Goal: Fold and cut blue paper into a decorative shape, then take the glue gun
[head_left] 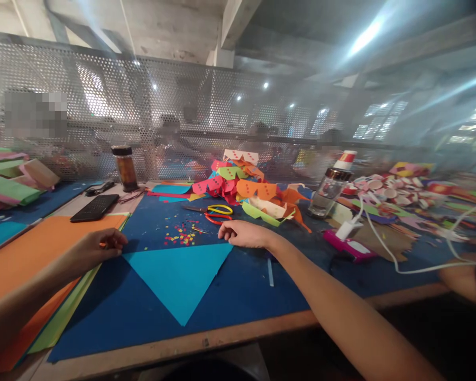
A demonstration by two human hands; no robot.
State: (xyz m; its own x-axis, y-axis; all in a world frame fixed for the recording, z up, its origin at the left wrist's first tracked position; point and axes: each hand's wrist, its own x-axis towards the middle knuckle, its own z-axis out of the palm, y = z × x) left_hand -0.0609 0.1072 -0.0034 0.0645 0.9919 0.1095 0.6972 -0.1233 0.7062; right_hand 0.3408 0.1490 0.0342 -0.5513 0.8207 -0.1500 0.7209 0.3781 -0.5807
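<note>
A sheet of bright blue paper (180,275), folded to a triangle, lies on the dark blue table mat with its point towards me. My left hand (103,246) is at its left corner, fingers bent and thumb against the edge, closed on the paper. At the right corner, my right hand (246,234) has its fingers curled down onto the paper; the fingertips are partly hidden. Just beyond the fold are small coloured paper bits (182,233) and a pair of scissors (218,210) with yellow and red handles.
Orange paper sheets (27,254) are stacked at left, beneath a black phone (95,207). A brown-filled bottle (125,168) stands behind. Cut paper masks (257,189) are heaped at the back. A clear bottle (327,190) and a pink power strip (351,246) with white cables are at right.
</note>
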